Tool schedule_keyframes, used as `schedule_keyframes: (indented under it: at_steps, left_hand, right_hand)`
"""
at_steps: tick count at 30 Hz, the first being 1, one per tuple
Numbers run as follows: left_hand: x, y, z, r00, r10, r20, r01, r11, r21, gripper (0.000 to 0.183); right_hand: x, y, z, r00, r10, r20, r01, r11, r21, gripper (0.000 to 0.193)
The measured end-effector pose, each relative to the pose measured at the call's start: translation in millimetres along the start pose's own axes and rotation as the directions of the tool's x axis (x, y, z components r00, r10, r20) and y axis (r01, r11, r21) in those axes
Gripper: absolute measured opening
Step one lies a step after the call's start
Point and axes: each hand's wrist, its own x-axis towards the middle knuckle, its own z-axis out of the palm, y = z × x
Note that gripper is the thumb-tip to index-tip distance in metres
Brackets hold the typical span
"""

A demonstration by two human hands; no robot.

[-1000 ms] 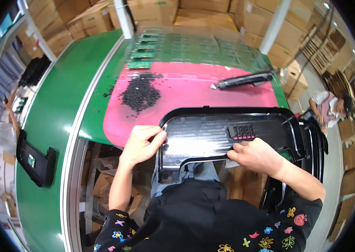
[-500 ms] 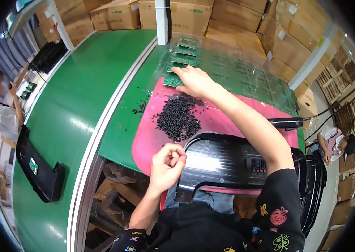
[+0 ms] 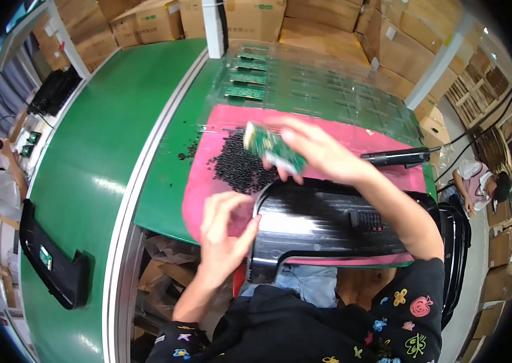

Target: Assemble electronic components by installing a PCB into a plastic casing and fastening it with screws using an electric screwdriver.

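Observation:
A green circuit board (image 3: 273, 147) is gripped in my right hand (image 3: 318, 148), tilted above a heap of small black parts (image 3: 235, 163). My left hand (image 3: 224, 227) is beside the left end of a glossy black plastic housing (image 3: 316, 221), fingers curved apart with nothing visible between them. The housing lies in front of me along the table's near edge. Behind the heap, several more green boards (image 3: 247, 78) stand in a row in a clear plastic tray (image 3: 310, 91).
A pink mat (image 3: 198, 199) covers the near table. A black corded handheld tool (image 3: 398, 157) lies at its right, with stacked black housings (image 3: 454, 254) lower down. To the left, a green conveyor (image 3: 111, 139) bears another black housing (image 3: 56, 260). Two people sit farther off; cartons (image 3: 319, 21) line the back.
My right hand has lifted a circuit board from the tray's near row and brought it toward me over the heap. My left hand has uncurled its fingers. The view has shifted slightly.

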Motion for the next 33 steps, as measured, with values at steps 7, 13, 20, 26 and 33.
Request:
schedule_keyframes:
  at_steps: [7, 13, 20, 26, 33]
  left_hand:
    - [36.8, 58.3, -9.5, 0.762, 0.468, 0.447, -0.552, 0.831, 0.07, 0.054]
    - [69.3, 92.9, 28.3, 0.663, 0.585, 0.466, -0.583, 0.795, -0.168, 0.061]
    - [106.1, 84.8, 75.7, 0.666, 0.556, 0.497, -0.528, 0.822, -0.212, 0.055]
    - [107.4, 61.9, 113.1, 0.617, 0.491, 0.615, -0.383, 0.87, -0.31, 0.051]
    - [84.6, 53.7, 127.6, 0.379, 0.227, 0.897, -0.321, 0.941, -0.102, 0.046]
  right_hand:
    - [-133.1, -31.2, 28.7, 0.951, 0.289, 0.109, -0.307, 0.922, 0.236, 0.031]
    - [-169.6, -19.7, 0.9, 0.979, 0.173, -0.111, -0.134, 0.946, 0.294, 0.032]
    - [-200.8, -0.6, -22.9, 0.818, -0.034, -0.574, 0.029, 0.999, -0.017, 0.047]
    - [-227.6, 25.4, -30.7, 0.765, 0.074, -0.639, -0.139, 0.989, -0.052, 0.059]
    - [-241.0, 69.3, -36.9, 0.899, -0.073, -0.432, -0.23, 0.761, -0.606, 0.052]
